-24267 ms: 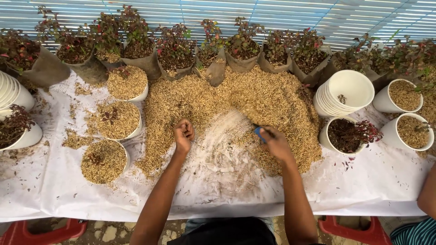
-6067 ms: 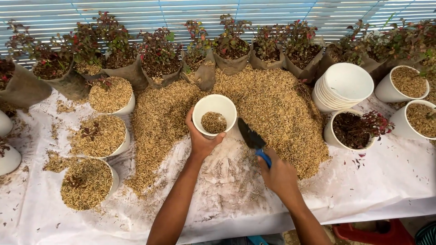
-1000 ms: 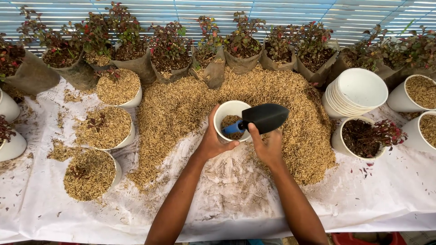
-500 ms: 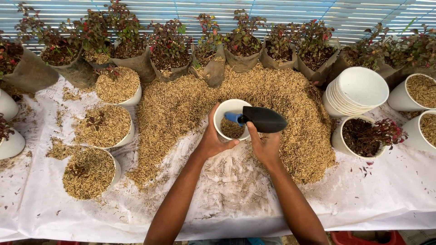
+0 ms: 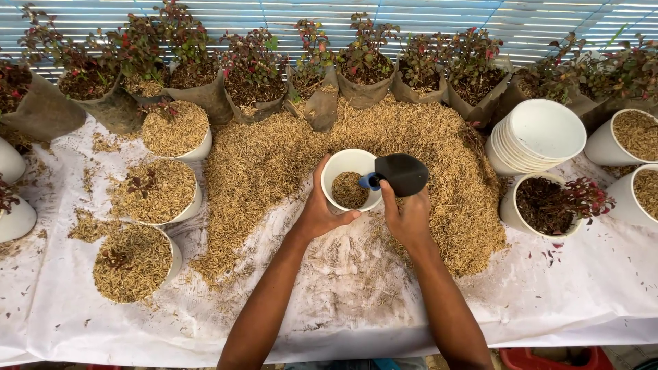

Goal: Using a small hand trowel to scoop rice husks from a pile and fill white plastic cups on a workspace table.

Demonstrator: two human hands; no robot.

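Here, you hold a pot and a scoop over the heap of husks on the table.
The white-covered table (image 5: 562,294) carries a wide heap of husks (image 5: 274,157) spreading from its far edge toward the middle. Over the heap's near edge, your left hand (image 5: 319,212) wraps its fingers around a white pot (image 5: 351,179), partly filled with husks. Your right hand (image 5: 408,218) has its fingers closed on a black scoop (image 5: 401,174), tipped at the pot's rim.
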